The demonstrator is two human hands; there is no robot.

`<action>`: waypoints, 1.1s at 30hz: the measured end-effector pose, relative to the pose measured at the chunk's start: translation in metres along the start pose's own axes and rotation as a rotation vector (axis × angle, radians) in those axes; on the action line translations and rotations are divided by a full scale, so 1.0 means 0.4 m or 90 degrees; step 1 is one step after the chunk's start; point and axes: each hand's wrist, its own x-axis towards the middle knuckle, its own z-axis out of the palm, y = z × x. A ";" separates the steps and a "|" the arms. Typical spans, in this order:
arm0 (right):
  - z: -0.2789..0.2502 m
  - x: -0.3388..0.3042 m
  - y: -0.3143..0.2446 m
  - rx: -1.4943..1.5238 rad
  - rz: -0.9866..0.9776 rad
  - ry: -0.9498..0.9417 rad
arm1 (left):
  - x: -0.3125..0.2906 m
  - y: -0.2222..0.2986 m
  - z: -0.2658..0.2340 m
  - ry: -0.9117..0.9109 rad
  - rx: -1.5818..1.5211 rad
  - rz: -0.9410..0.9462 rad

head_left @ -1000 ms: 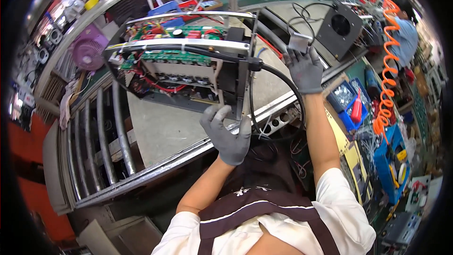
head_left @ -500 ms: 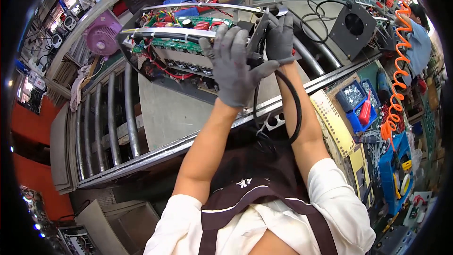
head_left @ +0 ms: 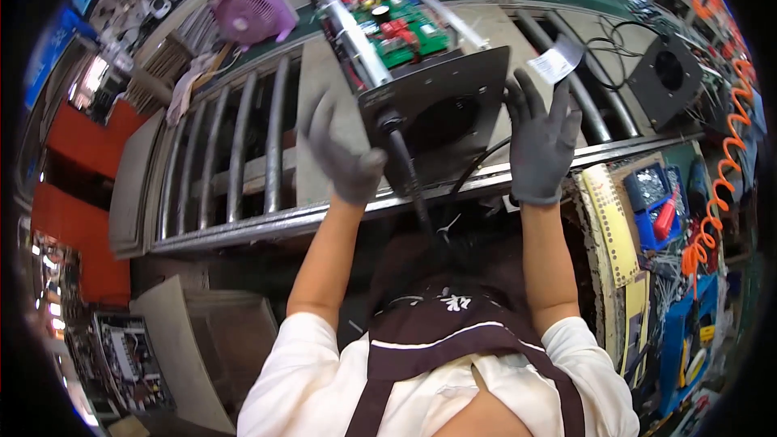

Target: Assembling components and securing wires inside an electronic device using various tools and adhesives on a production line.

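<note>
Swung round since the earlier frame, the unit (head_left: 409,65) now turns its black panel (head_left: 437,81) toward the person, where its long side faced before, and both hands have parted to either side of it. I see the unit resting on the grey board (head_left: 312,186), its green circuit board (head_left: 425,42) exposed on top.

Just left of the unit, the left hand (head_left: 344,150) is blurred; its fingers stand apart with nothing between them, and I cannot tell whether the thumb touches the panel. Just right of the unit, I see the right hand (head_left: 544,142), fingers spread, a label (head_left: 557,61) at their tips; whether they pinch it I cannot tell.

Black cable (head_left: 409,170) runs from the panel toward the person. Left of the unit I see rollers (head_left: 277,137) and, farther back, a purple fan (head_left: 247,16). Well right of the unit lie a second panel (head_left: 676,101) and, nearer the person, blue bins (head_left: 645,222).
</note>
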 end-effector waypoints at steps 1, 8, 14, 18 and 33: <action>0.017 -0.016 -0.011 0.005 0.019 0.035 | -0.053 -0.013 -0.039 0.014 0.035 -0.043; -0.016 -0.154 -0.075 0.247 0.209 0.116 | -0.215 0.197 -0.010 -0.541 -0.303 -0.300; -0.065 -0.247 -0.049 0.290 0.288 0.034 | -0.206 0.246 0.132 -0.557 -0.657 -0.714; -0.081 -0.249 -0.049 0.205 0.284 0.080 | -0.196 0.260 0.164 -0.602 -0.548 -0.682; -0.110 -0.266 -0.030 -0.458 0.350 0.108 | -0.241 0.190 0.035 -0.589 -0.261 -0.495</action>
